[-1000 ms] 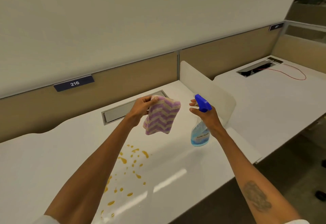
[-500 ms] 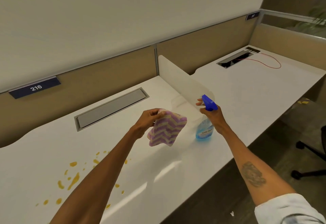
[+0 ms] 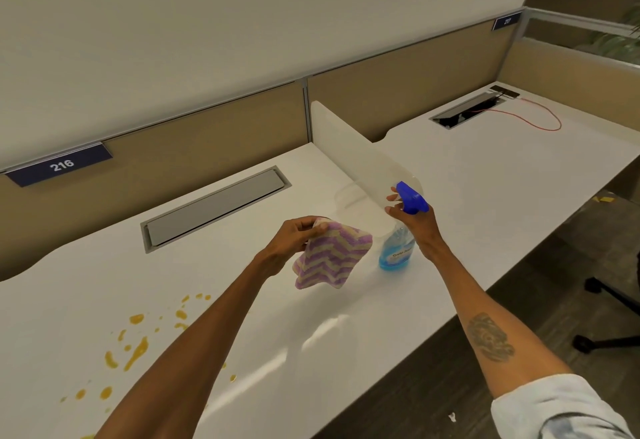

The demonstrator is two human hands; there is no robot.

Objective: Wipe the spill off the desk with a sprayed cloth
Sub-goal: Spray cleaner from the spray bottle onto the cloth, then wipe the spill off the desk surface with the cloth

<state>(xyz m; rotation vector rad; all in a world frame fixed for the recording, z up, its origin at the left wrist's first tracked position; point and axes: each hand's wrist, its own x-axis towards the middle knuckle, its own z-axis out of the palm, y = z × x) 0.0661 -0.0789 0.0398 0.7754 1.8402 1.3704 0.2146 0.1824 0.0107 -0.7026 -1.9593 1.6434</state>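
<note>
Preparation, not wiping yet: pinches striped cloth in left grip above desk centre, curls right grip round spray bottle just at three o'clock of it. Leaves orange spill at seven o'clock on desk untouched; cannot tell cloth's dampness.

The cloth is held by the left hand above the desk. The spray bottle is held by the right hand, just to the right of the cloth. The spill is found on the desk, nearer than the left hand and off to its left. A long lid is set into the desk behind the left hand. A thin wall is stood behind the right hand, between this desk and a second desk to the right. A cord is laid on that second desk, far behind the right hand.
</note>
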